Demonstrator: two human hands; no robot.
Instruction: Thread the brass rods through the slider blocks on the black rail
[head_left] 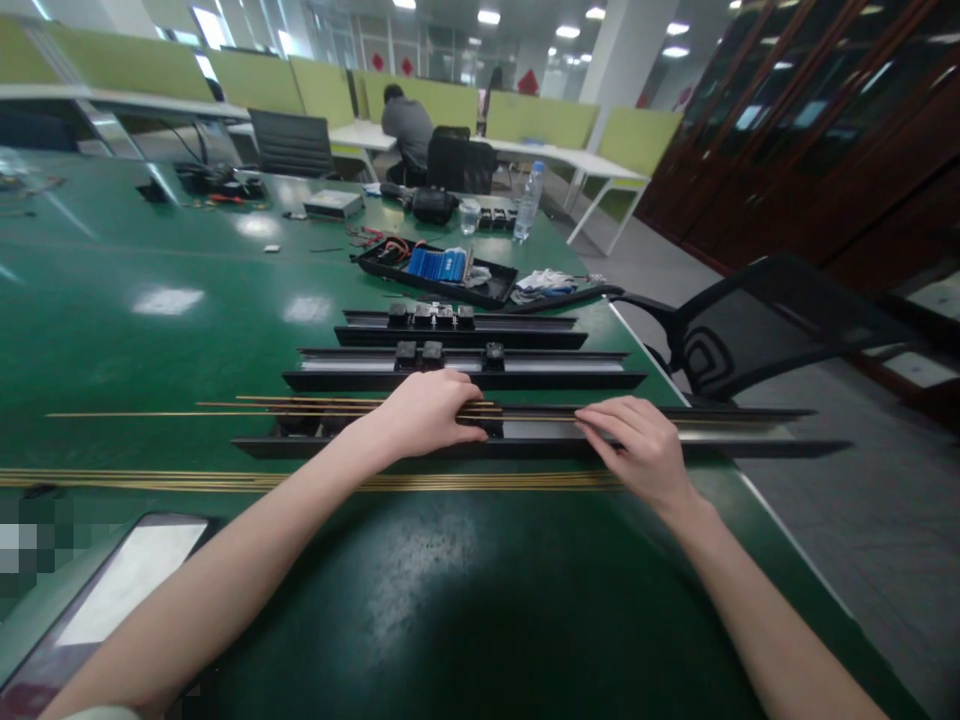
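Note:
Over the nearest long black channel (757, 448), my left hand (431, 412) is closed around thin brass rods (300, 407) that stick out to the left. My right hand (637, 445) pinches the right end of a brass rod above the same channel's pale inner strip. Dark blocks (300, 422) sit inside the channel's left part, partly behind the rods. A bundle of longer brass rods (480, 482) lies on the green table in front of the channel, passing behind my left forearm.
Two shorter black channels (465, 380) (461, 337) with small blocks lie beyond. Farther back are a black tray (480, 292), white gloves (546, 285) and a bottle (529, 203). A phone (135, 570) lies front left. A mesh chair (780, 320) stands right; a person (409, 125) sits far back.

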